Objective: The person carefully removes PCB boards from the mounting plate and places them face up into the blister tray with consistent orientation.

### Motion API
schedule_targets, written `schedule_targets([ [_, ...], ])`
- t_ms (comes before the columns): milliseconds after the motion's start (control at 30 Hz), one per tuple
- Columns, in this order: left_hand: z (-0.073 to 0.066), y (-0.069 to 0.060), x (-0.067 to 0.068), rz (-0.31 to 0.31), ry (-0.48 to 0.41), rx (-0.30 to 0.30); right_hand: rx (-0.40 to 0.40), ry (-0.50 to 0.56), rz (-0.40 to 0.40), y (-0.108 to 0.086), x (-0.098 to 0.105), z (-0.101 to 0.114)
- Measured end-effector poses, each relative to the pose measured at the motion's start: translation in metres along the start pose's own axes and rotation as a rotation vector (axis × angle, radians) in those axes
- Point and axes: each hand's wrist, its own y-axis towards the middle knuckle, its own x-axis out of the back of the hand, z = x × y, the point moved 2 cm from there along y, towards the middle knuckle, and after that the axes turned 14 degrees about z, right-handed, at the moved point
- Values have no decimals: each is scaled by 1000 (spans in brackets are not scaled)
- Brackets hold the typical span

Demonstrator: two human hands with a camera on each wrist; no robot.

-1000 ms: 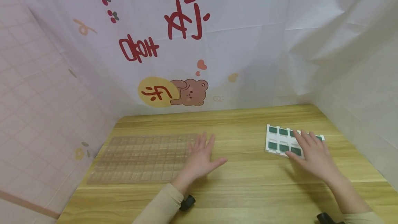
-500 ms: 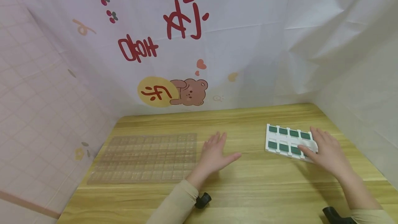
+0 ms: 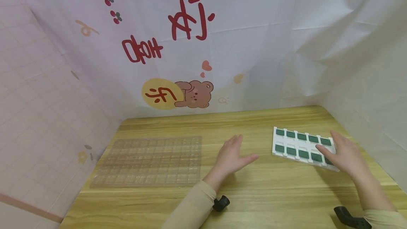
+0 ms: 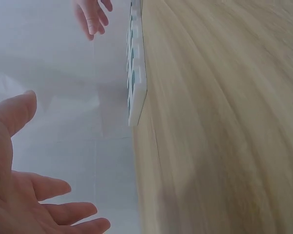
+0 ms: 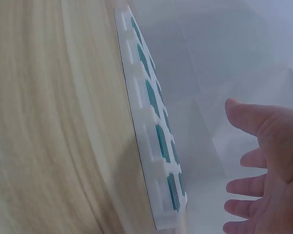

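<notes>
On the right of the table lies a white tray [image 3: 295, 145] whose two rows of slots hold several green rectangular pieces [image 3: 303, 154]. My right hand [image 3: 346, 154] hovers over the tray's right end with spread fingers and holds nothing; part of that end is hidden behind it. In the right wrist view the tray [image 5: 145, 122] stands apart from the fingers. My left hand [image 3: 230, 156] is above the middle of the table, thumb spread away from the fingers, with nothing in it. Left of it lies a clear plastic tray [image 3: 149, 162] divided into many small compartments.
The wooden table [image 3: 254, 193] meets a white printed cloth [image 3: 254, 45] at the back. Cloth also hangs along the left and right sides. A black wrist mount [image 3: 220, 203] sits under the left wrist, and another black mount [image 3: 351, 218] is at the right one.
My left hand has moved right, off the clear tray toward the middle of the table. My right hand has shifted right along the white tray, uncovering more green pieces. Both trays stay in place.
</notes>
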Motion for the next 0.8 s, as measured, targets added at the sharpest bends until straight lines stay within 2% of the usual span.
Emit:
schedule_targets([
  [133,-3,5,-4,-4,-22,-1,-45,-2,27,0,3,-7],
  [433,-10,18,-14,-29,-164,25,-128,37,99,-3,7,-16],
  [800,-20,34,-19,-56,-282,89,-189,41,195,0,14,-26],
])
